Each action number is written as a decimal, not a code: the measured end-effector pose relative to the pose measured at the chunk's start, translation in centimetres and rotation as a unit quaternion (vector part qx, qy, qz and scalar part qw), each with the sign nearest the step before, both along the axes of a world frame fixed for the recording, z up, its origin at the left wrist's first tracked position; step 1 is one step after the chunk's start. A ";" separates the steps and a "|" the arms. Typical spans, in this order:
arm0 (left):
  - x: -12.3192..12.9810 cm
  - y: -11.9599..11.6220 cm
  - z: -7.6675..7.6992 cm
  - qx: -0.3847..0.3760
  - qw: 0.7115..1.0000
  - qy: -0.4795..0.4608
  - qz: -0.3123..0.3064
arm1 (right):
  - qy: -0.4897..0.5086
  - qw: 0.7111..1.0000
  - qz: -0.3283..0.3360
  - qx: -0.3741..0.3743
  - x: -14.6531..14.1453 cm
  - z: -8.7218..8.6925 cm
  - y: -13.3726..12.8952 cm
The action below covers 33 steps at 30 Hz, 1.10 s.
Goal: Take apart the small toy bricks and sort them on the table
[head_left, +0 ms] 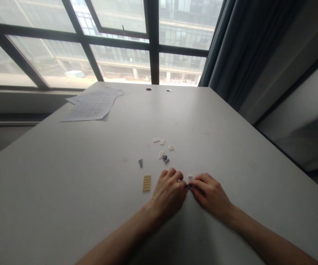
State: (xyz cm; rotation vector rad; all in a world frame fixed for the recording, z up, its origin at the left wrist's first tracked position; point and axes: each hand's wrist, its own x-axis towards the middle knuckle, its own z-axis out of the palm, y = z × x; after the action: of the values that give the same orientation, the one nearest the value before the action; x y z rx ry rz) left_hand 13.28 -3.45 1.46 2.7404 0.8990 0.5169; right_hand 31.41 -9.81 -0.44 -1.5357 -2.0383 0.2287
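Both hands meet over the near part of the table around a small dark grey toy brick (188, 186). My left hand (170, 188) pinches it from the left, with the other fingers curled. From the right, the thumb and fingertips of my right hand (210, 190) close on the same piece. A white brick (190, 177) shows just beyond the fingertips. Left of my left hand lies a tan studded plate (147, 183), and a grey wedge-shaped piece (140, 162) lies a little farther away. The exact shape of the held brick is mostly hidden by my fingers.
Beyond my hands lie dark round and grey pieces (165, 158), a white studded piece (161, 154), another white piece (171, 148) and flat white pieces (162, 141). Paper sheets (92, 106) rest at the table's far left. A curtain (230, 48) hangs at the right.
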 end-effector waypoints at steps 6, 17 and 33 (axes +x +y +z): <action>0.0 0.0 0.0 0.004 1.000 0.005 0.005 | -0.002 1.000 0.004 0.007 0.0 -0.1 0.0; -0.1 -0.1 0.2 0.009 1.000 -0.008 0.010 | 0.008 1.000 0.005 0.009 0.1 -0.1 -0.1; -12.2 8.7 -0.1 -0.057 0.966 -0.039 0.250 | 0.048 0.999 0.000 0.019 0.4 0.2 0.0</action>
State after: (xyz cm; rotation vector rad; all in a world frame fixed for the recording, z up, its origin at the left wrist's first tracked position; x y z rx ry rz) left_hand 1.09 5.24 1.37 2.3602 1.5542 0.6247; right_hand 31.79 -9.82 -0.22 -1.4729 -1.9565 0.2570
